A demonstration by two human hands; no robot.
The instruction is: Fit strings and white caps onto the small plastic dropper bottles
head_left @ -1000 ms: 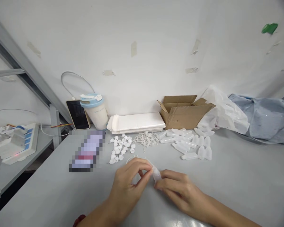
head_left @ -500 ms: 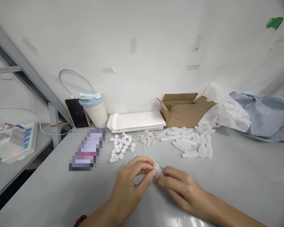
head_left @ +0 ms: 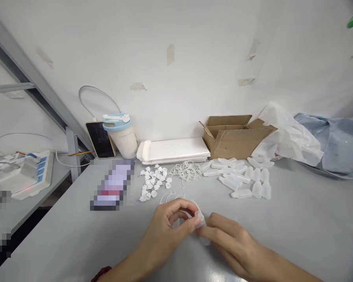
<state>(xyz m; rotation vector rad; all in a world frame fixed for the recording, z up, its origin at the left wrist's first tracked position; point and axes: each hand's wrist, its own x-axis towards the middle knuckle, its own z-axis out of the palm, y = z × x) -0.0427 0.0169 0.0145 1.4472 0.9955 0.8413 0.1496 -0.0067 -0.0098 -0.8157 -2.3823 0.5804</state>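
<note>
Vs. 0.5 s ago, btl [head_left: 202,222] now showed its lower end below R hand [head_left: 233,241]. L hand [head_left: 170,225] pinched its top, strap [head_left: 195,204] arching beside; R hand gripped its body. Btl was betw. both hands, over table [head_left: 300,223]; work prob. centred on top end.

Dark red band [head_left: 101,273], left forearm [head_left: 129,260]

Your left hand [head_left: 169,231] and right hand [head_left: 235,243] hide part of the translucent bottle [head_left: 202,221] between their fingers [head_left: 190,225]; farther left of those fingers, pixelation blurs the flat phone [head_left: 113,182].
</note>
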